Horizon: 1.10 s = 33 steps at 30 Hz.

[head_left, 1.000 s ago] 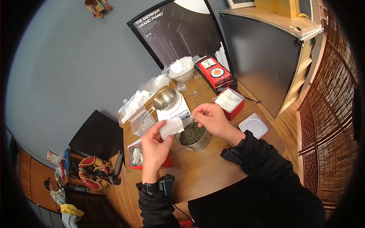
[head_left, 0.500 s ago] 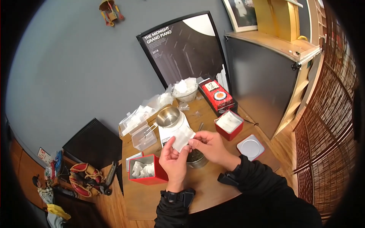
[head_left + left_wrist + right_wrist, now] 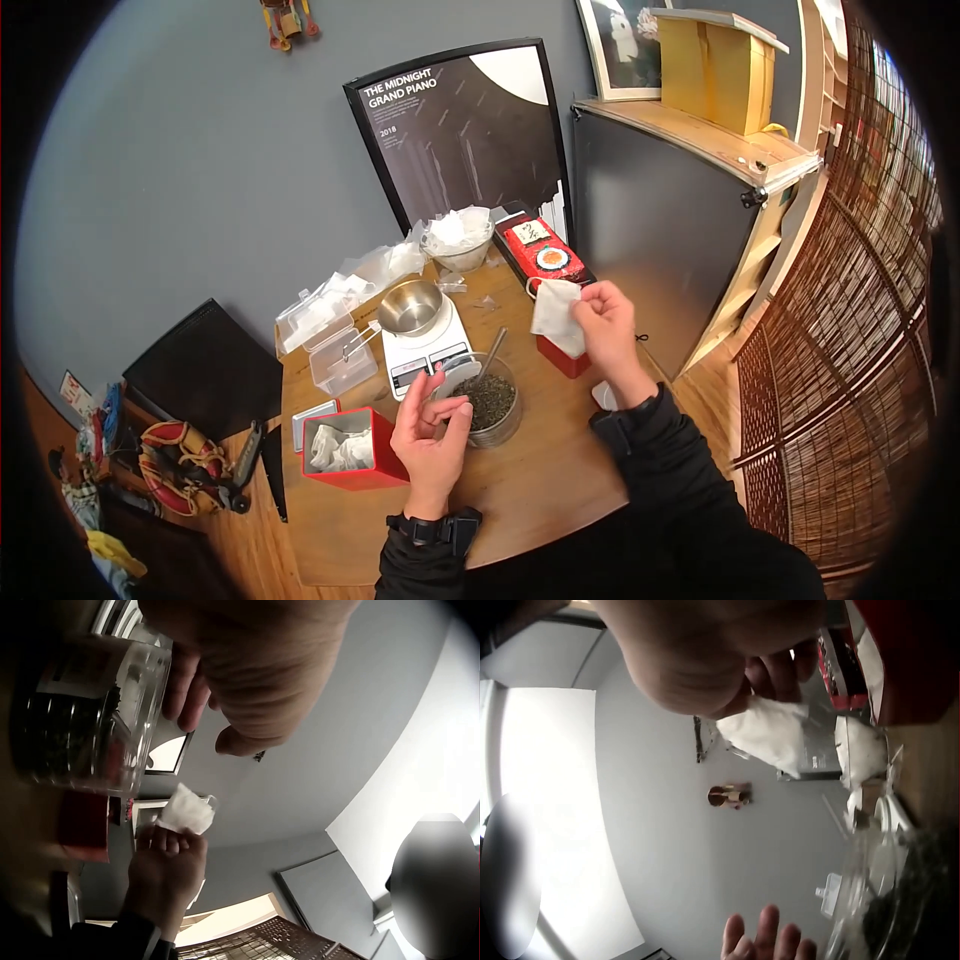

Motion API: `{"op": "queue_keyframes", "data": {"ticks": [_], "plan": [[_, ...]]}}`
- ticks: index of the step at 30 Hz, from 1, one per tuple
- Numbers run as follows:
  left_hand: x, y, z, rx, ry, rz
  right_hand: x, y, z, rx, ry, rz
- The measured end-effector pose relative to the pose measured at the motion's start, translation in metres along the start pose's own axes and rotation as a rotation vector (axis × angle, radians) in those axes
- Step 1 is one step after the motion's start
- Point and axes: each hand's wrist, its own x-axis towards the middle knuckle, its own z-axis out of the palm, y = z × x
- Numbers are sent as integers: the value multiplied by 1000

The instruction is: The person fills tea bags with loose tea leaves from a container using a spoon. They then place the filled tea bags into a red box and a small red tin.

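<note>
My right hand (image 3: 612, 325) pinches a small white tea bag (image 3: 556, 310) by one edge, with a thin loop of string at its upper corner. It hangs in front of a red tin (image 3: 566, 358) on the right, hiding the tin's top. My left hand (image 3: 432, 440) is raised with loosely bent fingers and nothing in it. Just beside that hand stands a clear jar (image 3: 508, 425) of dried tea leaves (image 3: 488, 402), a spoon (image 3: 496, 350) leaning in it. In the left wrist view the tea bag (image 3: 186, 810) appears beyond the jar (image 3: 146, 712).
A second red tin (image 3: 385, 448) with white bags inside stands left. Behind the jar, a white scale (image 3: 440, 345) bears a metal pan (image 3: 410, 310). A clear plastic box (image 3: 343, 368), a bowl (image 3: 460, 255) heaped with white bags and a red package (image 3: 545, 252) sit further back.
My right hand let go of the spoon and took the tea bag from my left hand. It has carried the bag right, toward the right red tin. My left hand has released it.
</note>
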Motion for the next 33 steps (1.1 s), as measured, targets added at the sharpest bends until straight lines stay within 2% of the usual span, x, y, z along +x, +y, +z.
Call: {"op": "queue_keyframes", "data": {"ticks": [2, 3, 5, 8, 11, 15, 20, 24, 26, 27, 29, 30, 32, 33], "plan": [[-2, 2, 0, 39, -1, 35, 12, -3, -15, -514, 78, 26], [-2, 3, 0, 81, -7, 73, 13, -7, -18, -519, 75, 25], [-3, 4, 1, 105, 0, 94, 14, -19, -21, -915, 57, -56], [-3, 1, 0, 152, 6, 125, 22, -22, -30, -1057, -59, -11], [-3, -3, -2, 185, 14, 133, 28, -19, -36, -1110, -174, 15], [-2, -2, -2, 186, 44, 118, 30, -13, -35, -1191, -213, 19], [0, 1, -1, 207, 46, 140, 24, -10, -26, -1503, -277, -188], [0, 1, -4, 217, 60, 148, 17, -26, -15, -1423, -222, -309], [0, 2, -4, 232, 59, 160, 12, -23, -16, -1173, -304, -381], [0, 3, -5, 246, 50, 177, 10, -21, -17, -1173, -311, -382], [0, 3, -4, 234, 55, 174, 8, -16, -15, -1158, -533, -437], [0, 3, -3, 221, 52, 174, 5, -17, -12, -1154, -540, -439], [0, 2, -3, 215, 54, 176, -1, -21, -3, -1240, -719, -284], [0, 2, -3, 206, 50, 178, -3, -14, -4, -1289, -735, -295]]}}
